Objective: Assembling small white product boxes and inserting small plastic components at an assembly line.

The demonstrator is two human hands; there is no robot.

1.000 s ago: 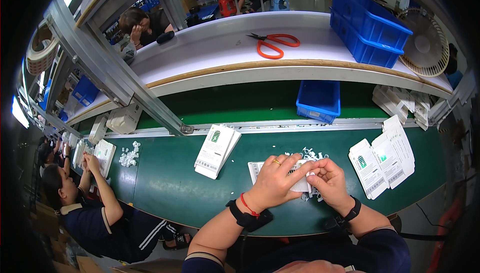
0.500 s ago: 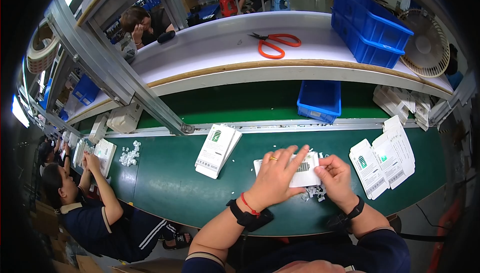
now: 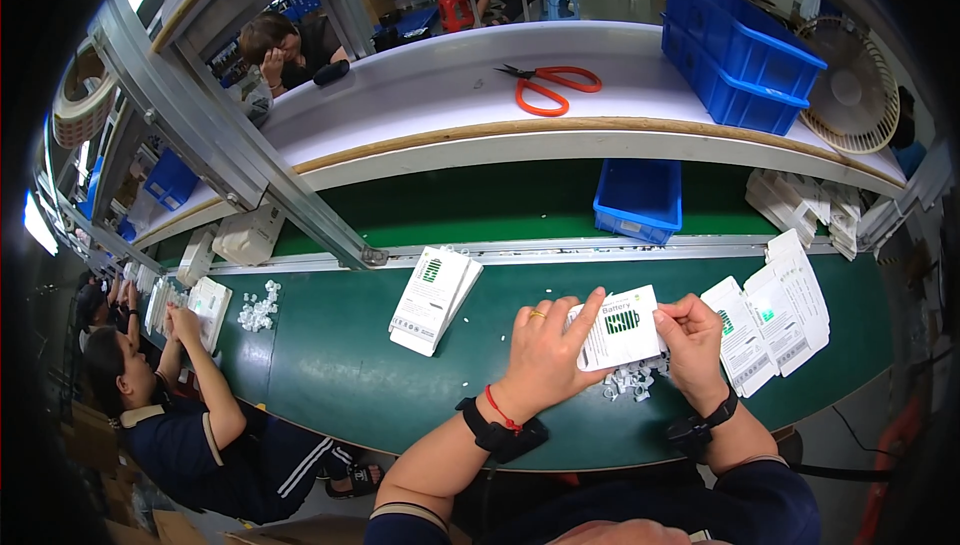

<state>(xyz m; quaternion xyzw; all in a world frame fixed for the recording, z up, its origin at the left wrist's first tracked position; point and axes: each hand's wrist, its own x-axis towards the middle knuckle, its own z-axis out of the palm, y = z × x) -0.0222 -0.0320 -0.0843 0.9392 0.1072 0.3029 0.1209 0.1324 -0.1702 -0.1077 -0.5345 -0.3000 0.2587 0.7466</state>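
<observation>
I have the white box (image 3: 625, 347) between my two hands, just over the green table (image 3: 330, 375), its printed face turned up toward my head. My left hand (image 3: 545, 350) grips it, the index finger lying across the face and the thumb along the near edge. The box's long axis seems to run left to right, climbing a little toward the right; my left palm and fingers cover its left end, so I cannot follow its whole length. The end with the green graphic points to my right, and that graphic lies on its side, its length along the same slanting line. My right hand (image 3: 695, 345) has its thumb and fingertips drawn together at the box's right edge, near the far corner; I cannot tell whether they pinch the edge itself or something small there. Small white pieces (image 3: 630, 382) lie heaped beneath the near right side of the box. To my left, well apart, a stack of boxes (image 3: 430, 300) lies with its long axis running mostly away from me, leaning right at the far end. Just beyond my right hand, more boxes (image 3: 775, 330) overlap in a slanted spread.
</observation>
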